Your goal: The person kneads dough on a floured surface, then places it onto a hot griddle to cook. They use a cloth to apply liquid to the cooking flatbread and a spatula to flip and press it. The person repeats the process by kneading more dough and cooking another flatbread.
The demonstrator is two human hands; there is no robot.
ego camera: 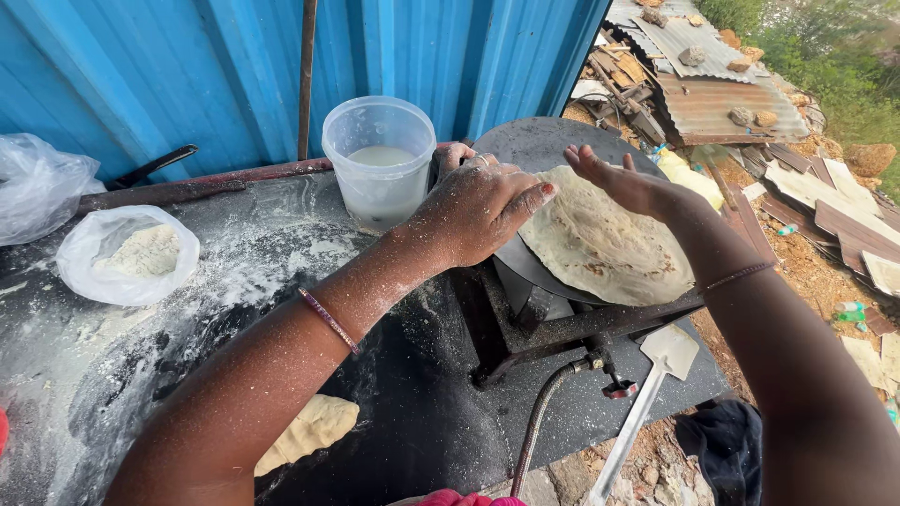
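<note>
Left hand (478, 206) and right hand (619, 183) open, empty, fingertips at flatbread (605, 245) edge, on griddle (525, 145)

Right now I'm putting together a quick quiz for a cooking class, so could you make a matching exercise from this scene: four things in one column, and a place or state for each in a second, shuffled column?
Things:
1. flatbread
2. plastic tub
3. metal spatula
4. dough piece

Places or states:
A. stands by the blue wall, partly filled with whitish liquid
B. lies on the dark counter under the left forearm
C. lies on the round black griddle, browned in spots
D. lies below the burner frame, blade uppermost

Pairs: 1-C, 2-A, 3-D, 4-B
</note>
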